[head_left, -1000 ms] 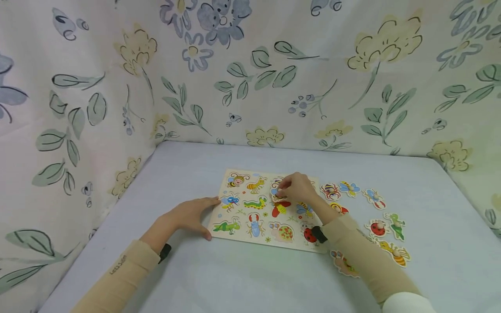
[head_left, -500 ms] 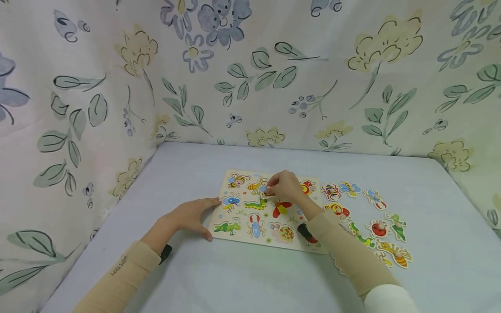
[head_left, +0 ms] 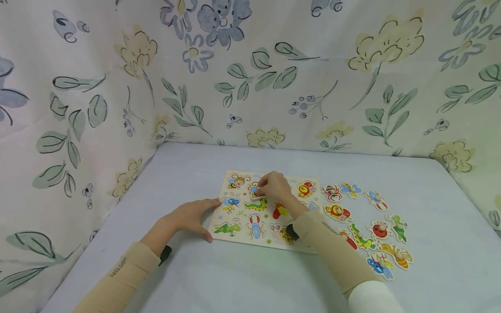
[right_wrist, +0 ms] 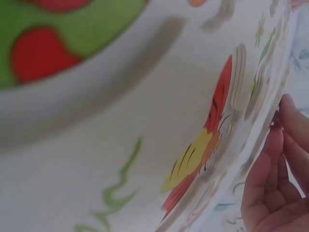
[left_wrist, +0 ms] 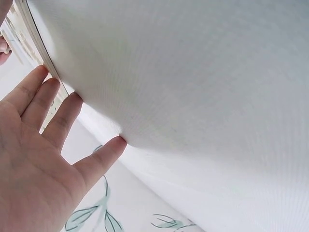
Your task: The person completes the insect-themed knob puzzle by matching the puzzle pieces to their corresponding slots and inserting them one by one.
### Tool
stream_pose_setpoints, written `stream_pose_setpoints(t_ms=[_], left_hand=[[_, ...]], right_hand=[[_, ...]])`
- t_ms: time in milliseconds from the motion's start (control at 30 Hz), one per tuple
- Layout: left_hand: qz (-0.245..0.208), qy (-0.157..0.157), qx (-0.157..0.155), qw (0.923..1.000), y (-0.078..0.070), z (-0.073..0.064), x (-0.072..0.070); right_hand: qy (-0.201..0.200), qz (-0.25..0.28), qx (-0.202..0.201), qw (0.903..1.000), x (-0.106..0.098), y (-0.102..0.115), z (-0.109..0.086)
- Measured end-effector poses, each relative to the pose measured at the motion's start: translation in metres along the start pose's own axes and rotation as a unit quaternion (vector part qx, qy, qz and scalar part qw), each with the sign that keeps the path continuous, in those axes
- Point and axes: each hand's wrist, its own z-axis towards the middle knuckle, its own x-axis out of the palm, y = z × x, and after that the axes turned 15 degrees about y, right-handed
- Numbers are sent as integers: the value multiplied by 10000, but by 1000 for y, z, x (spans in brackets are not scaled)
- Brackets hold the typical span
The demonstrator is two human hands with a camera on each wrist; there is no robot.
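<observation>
A wooden peg puzzle board [head_left: 239, 237] printed with insects lies on the table. My left hand [head_left: 191, 218] rests at its left edge with fingers spread; the left wrist view shows straight fingertips [left_wrist: 72, 99] against that edge. Over the upper middle of the board, my right hand [head_left: 275, 188] pinches a small bee piece [head_left: 255, 191] with a blue wing and stripes. The piece is tilted above the printed orange insect, partly covering it. In the right wrist view, the thumb and fingers of my right hand [right_wrist: 275, 193] meet at the piece; its face is hidden there.
Right of the board lie several loose insect pieces, among them a spider [head_left: 332, 193], a stag beetle [head_left: 376, 200], a caterpillar [head_left: 362, 237], a ladybug [head_left: 379, 230], a grasshopper [head_left: 398, 228] and a mosquito [head_left: 379, 266]. A floral curtain [head_left: 219, 104] hangs behind the table.
My right hand has moved left across the board with the bee piece, from the third printed insect of the top row to the second. My left hand has stayed at the board's edge.
</observation>
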Motion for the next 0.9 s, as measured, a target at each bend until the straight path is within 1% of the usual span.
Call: stream_pose_setpoints(t_ms=[67,233,300,467,667,900], left_hand=[[25,-3,14,10000,0,0,0],[88,-11,-75,9999,2,1,1],[21,-2,-96,10000,2,2,1],[-8,23,33,10000,3,2,1],[76,-62,64,9999,4,1,-2],[2,-57,108,9999,4,1,0]], right_hand=[[-36,-8,31,10000,3,3,2],[-174,-85,76,9998,9,12,8],[-205,-114,77,9997,10,17,10],[-224,-108,62,9997,13,27,16],[-508,48,50,9987,17,33,27],[-375,-115,278,9988,25,35,34]])
